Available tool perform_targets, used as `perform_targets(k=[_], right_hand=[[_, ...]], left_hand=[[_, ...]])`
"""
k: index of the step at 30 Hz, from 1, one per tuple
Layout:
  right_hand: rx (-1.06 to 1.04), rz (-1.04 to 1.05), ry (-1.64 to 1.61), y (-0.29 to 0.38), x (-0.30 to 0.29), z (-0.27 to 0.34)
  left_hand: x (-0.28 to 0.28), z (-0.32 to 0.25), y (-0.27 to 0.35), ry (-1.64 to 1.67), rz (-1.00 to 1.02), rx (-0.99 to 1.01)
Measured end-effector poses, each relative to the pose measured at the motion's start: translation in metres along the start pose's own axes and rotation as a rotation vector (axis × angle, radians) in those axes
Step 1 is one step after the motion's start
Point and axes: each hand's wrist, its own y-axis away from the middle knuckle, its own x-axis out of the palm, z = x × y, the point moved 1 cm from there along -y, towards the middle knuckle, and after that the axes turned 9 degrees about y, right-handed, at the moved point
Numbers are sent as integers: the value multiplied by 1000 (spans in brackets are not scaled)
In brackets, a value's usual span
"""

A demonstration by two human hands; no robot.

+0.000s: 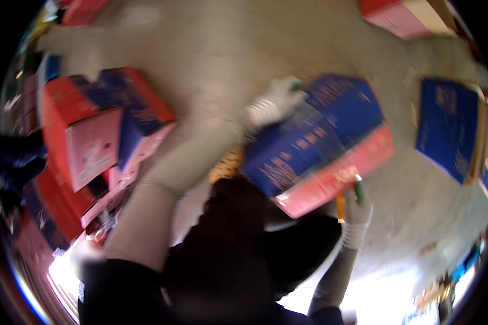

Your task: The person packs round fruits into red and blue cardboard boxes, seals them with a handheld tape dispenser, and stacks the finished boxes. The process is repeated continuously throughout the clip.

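Observation:
A large cardboard box (305, 138), dark blue on top and pink-red along its near side, lies at a slant before me, with clear tape across it. My left hand (274, 103), in a pale knit glove with green at a fingertip, grips the box at its far left edge. By the near pink side is my gloved right hand (357, 209). It is closed on a slim yellow-orange tool (340, 207), perhaps a cutter; motion blur hides its details. The fingers on the box's far side are only partly visible.
Red, blue and pink boxes (93, 150) are piled to my left. Another blue box (447, 126) stands on the concrete floor (211, 48) at right, with a red-and-pink box (406, 20) farther off. A tan patterned item (226, 165) shows beside my leg.

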Motion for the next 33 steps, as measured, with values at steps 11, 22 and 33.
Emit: perform_targets(k=[11,22,33], right_hand=[[-292,3,-710,9,21,62],[-835,574,-895,37,-8,400],[207,-203,-1082,99,-22,0]], left_hand=[[-105,-133,157,-102,-311,75],[-348,-245,467,-1154,-652,63],[62,-311,94,-1159,308,1029]])
